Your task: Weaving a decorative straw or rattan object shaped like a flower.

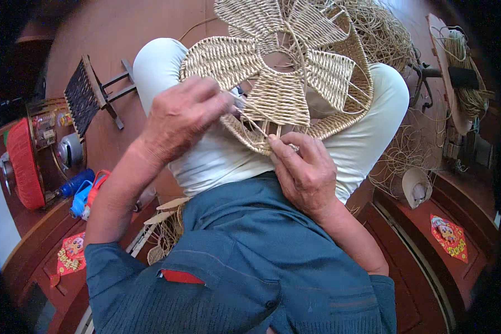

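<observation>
A round woven straw piece with petal-shaped panels (pixel 278 100) around an open centre ring rests on my lap, its braided rim (pixel 345 123) curving along the near side. My left hand (pixel 186 114) is at its left edge, fingers closed on a thin straw cord (pixel 254 123). That cord slants down to my right hand (pixel 305 167), which pinches it at the near rim below the lowest panel. Bare frame rods show between that panel and the rim. My left fingertips are partly hidden behind the hand.
A heap of loose straw cord (pixel 378 33) lies beyond my right knee. To the right stands a board wound with cord (pixel 456 72); at left, a small stool with a dark woven seat (pixel 82 97). A red-covered item (pixel 25 164) and a blue bottle (pixel 77 183) sit far left.
</observation>
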Demonstrator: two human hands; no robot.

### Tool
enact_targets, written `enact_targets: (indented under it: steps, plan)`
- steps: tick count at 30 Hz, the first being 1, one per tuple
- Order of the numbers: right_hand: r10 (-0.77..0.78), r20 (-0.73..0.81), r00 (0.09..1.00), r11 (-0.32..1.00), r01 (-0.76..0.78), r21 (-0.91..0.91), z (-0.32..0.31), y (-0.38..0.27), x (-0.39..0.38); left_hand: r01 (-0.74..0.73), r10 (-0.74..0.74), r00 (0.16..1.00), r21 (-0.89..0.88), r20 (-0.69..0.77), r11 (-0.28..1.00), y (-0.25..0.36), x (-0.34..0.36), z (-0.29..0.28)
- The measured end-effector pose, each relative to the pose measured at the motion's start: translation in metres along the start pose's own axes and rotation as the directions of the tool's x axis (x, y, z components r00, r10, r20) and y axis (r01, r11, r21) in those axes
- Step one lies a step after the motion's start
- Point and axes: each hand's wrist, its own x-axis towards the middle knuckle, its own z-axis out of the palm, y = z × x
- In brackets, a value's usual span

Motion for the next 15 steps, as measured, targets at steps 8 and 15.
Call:
enact_targets:
  steps: [8, 15]
  plan:
    - [0.025, 0.114, 0.993, 0.996, -0.014, -0.091, 0.003, -0.014, 0.001, -0.194, 0.177, 0.957, -0.051, -0.231, 0.98, 0.022, 0.064, 0.011]
    - [0.187, 0.203, 0.961, 0.981, -0.193, 0.01, -0.004, -0.022, 0.014, -0.082, -0.061, 0.915, -0.332, -0.399, 0.94, 0.045, 0.04, 0.015]
